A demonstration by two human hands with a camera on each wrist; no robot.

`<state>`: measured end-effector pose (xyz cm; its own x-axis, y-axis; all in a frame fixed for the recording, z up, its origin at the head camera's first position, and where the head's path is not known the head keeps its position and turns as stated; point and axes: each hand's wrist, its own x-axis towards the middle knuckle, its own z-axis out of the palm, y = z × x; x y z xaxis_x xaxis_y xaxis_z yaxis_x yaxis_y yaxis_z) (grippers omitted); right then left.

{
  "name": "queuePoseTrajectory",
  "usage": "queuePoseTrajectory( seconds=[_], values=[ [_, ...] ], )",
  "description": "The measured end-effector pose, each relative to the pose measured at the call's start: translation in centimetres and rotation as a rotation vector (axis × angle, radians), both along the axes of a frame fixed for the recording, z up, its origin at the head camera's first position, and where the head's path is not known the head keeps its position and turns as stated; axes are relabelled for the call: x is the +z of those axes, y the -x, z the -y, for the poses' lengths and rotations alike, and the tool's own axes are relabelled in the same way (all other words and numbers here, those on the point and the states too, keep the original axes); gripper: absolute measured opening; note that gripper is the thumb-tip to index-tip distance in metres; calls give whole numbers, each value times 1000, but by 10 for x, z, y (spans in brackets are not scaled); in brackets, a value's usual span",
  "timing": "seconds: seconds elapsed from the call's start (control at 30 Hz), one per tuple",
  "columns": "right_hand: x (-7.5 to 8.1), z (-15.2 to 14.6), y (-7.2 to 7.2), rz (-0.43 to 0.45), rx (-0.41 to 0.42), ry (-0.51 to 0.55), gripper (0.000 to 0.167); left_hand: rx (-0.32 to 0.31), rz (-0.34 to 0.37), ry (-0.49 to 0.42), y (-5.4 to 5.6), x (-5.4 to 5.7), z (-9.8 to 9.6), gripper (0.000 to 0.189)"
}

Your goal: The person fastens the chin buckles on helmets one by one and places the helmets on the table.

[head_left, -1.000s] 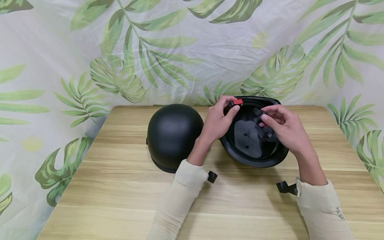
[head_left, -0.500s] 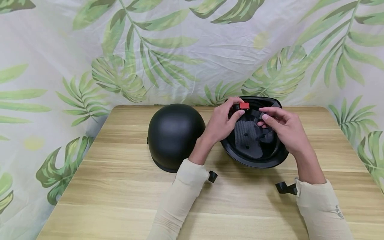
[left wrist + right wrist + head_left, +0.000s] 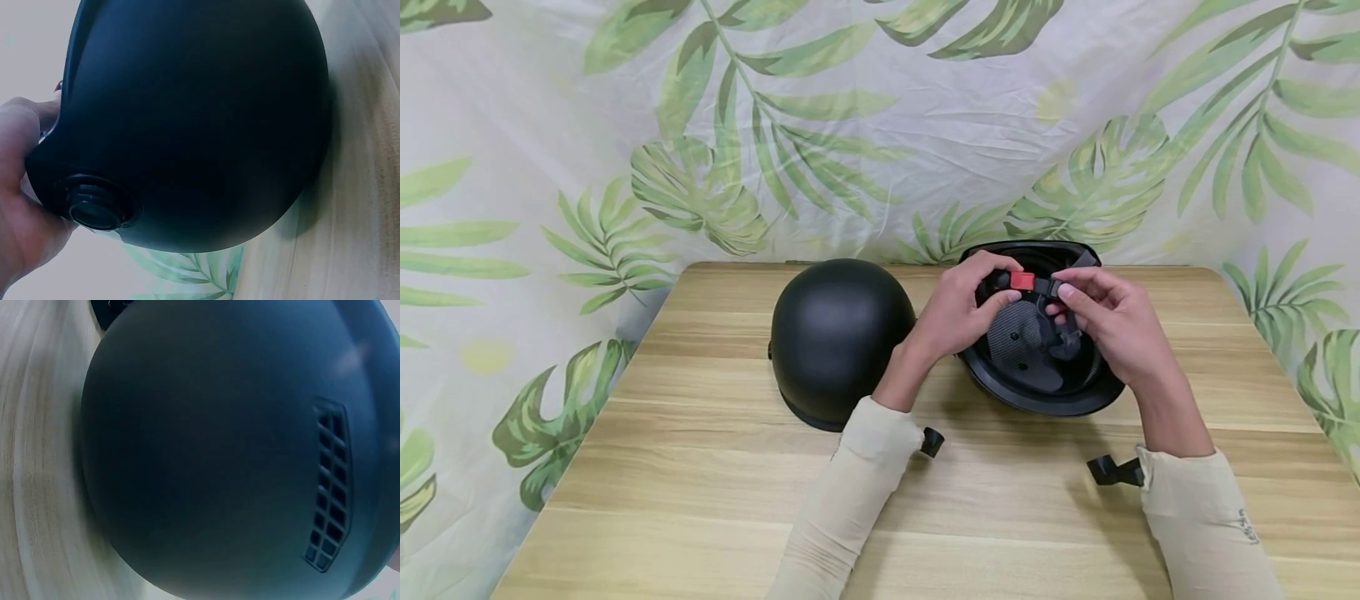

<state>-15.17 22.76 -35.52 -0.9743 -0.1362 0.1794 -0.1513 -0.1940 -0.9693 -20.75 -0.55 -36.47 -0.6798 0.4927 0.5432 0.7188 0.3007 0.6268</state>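
An upturned black helmet [image 3: 1045, 402] rests on its crown at the right, its padded inside facing up. Over its opening, my left hand [image 3: 958, 308] pinches the red-and-black buckle [image 3: 1022, 281] of the chin strap between thumb and fingers. From the other side my right hand [image 3: 1108, 321] pinches the strap's black end piece [image 3: 1047, 287], which lines up right at the red part. In the left wrist view the helmet shell [image 3: 206, 125] with a round knob [image 3: 94, 209] hides most of the left fingers. The right wrist view shows the shell [image 3: 206, 450] and a grid vent [image 3: 329, 484].
A second black helmet [image 3: 842, 342] sits dome up, just left of the left forearm. Both stand on a wood-grain table [image 3: 700, 492] against a leaf-print cloth [image 3: 820, 100]. Small black mounts [image 3: 932, 442] stick out at the sleeve cuffs.
My left hand has brought the red-and-black buckle right and down toward the right hand. The strap's end piece now meets it in line. The dome-up helmet stays put.
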Motion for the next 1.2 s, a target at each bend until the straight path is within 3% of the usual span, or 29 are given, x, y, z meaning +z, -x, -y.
queuePoseTrajectory(
  seconds=[0.27,0.53,0.77,0.93,1.2],
  values=[
    [-2,4,0,-32,-15,-13,19,-21,21,18,-2,1,1,29],
    [-1,3,-2,-36,-20,-22,20,-55,41,-39,-3,3,1,27],
    [1,3,-2,-50,9,-63,28,-16,23,-45,-3,5,3,28],
    [3,2,-4,-53,-24,-135,33,-7,-8,-18,-3,5,4,29],
    [4,-2,-3,-116,-111,-304,27,-9,14,9,-4,7,7,29]
  ],
)
